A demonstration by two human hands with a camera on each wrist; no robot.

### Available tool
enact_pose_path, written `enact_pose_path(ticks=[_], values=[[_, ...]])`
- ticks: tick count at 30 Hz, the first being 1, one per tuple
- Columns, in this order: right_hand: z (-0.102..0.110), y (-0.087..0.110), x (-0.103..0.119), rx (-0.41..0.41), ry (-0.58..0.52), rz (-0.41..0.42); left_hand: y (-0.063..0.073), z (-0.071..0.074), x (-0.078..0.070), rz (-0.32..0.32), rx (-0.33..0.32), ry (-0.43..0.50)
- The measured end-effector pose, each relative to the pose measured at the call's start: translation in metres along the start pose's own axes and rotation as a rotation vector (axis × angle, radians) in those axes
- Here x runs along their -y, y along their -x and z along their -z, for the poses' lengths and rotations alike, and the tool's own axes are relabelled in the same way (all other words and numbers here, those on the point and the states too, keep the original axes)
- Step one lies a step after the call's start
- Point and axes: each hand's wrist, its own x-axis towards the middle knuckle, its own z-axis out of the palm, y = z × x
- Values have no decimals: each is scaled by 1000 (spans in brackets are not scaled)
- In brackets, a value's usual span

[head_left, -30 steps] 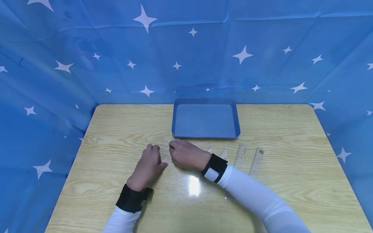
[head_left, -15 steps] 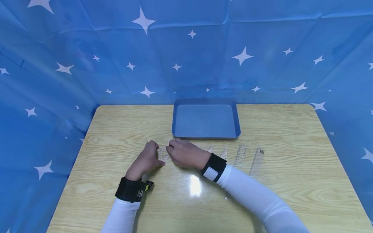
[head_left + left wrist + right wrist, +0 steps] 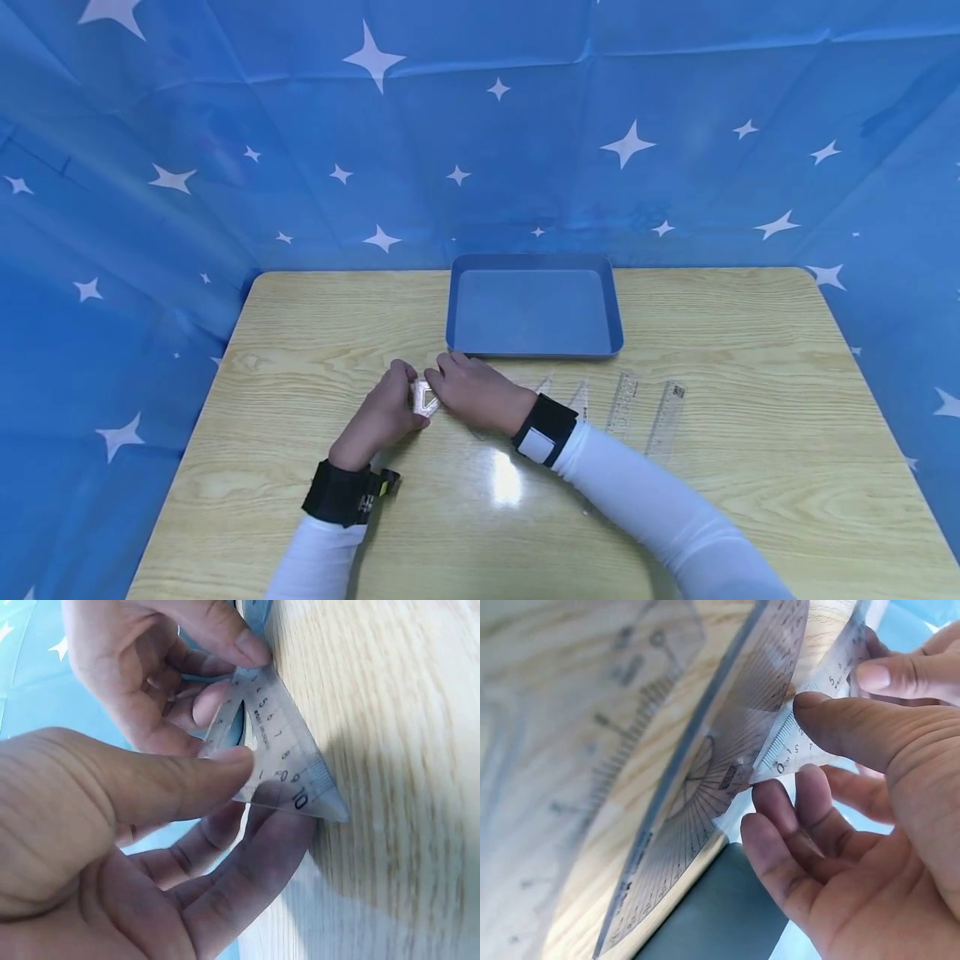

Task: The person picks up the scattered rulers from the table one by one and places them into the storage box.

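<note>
A clear triangular set square (image 3: 418, 403) with printed scales and a cut-out middle is held between both hands in front of the tray. My left hand (image 3: 381, 414) pinches one end, its thumb on the near face and fingers behind, as the left wrist view shows. On the opposite end, my right hand (image 3: 480, 396) has its thumb and fingertips around the corner by the zero mark. The set square (image 3: 289, 742) is tilted up, one corner close over the wood. Beside the right hand, a clear protractor (image 3: 705, 780) shows in the right wrist view.
A blue tray (image 3: 534, 354) stands at the table's back edge. Right of the hands lie more clear triangular pieces (image 3: 581, 398) and two clear straight rulers (image 3: 621, 400), partly covered by the right forearm. A blue star-patterned cloth (image 3: 495, 167) hangs behind the table.
The left hand has turned and closed its thumb and fingers on the set square, which now tilts up and looks whiter. The right hand has shifted only slightly.
</note>
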Motion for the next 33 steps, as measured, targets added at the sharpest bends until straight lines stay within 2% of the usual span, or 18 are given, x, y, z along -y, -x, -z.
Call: enact_pose_path(ticks=[6,12,15,18,21,22,28,31,33], values=[[-5,-2,-1,23,12,-19,6,1,-1,-44,-37,-11],[-8,-2,-2,0,39,2,10,3,1,-121,-83,8],[-5,-2,-4,39,-71,-24,10,4,1,-168,-98,6],[0,-1,-7,116,-332,-117,10,6,1,-213,-118,22],[6,2,-9,114,-471,-162,11,8,-1,-254,-154,27],[7,4,-10,95,-480,-162,11,8,-2,-269,-170,24],[16,16,-17,-107,-303,-82,11,12,-12,-356,-261,-9],[20,21,-23,-161,-240,-67,11,15,-20,-380,-279,-16],[23,23,-27,-169,-214,-72,10,17,-25,-392,-283,-13]])
